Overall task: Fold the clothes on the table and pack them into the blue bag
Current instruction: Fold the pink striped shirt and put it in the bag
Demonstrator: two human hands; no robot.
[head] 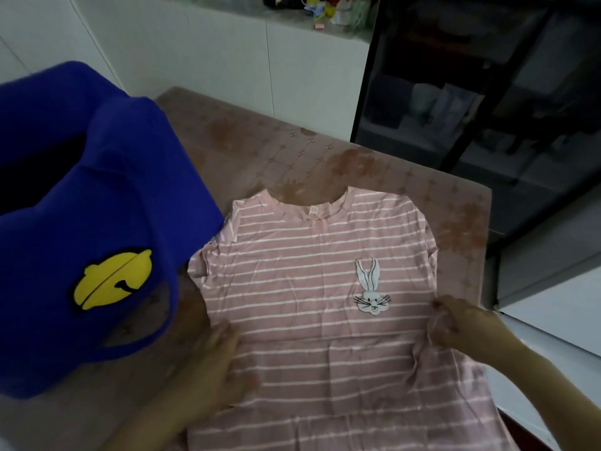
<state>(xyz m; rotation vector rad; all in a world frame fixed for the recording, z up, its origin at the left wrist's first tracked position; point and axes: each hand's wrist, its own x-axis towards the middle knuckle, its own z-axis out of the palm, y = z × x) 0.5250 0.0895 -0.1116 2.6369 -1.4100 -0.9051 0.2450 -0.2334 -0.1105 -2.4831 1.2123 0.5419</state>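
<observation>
L hand point(214, 362) flat on shirt point(309, 271), lower left, pinning it; R hand point(455, 323) pinches right edge for fold-in. Mouth of bag point(113, 190) faces up at frame left, ready.

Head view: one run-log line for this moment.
striped shirt: unfolded, flat on table | left hand: rests flat on shirt | right hand: pinches shirt's side edge | blue bag: open, left of shirt
</observation>
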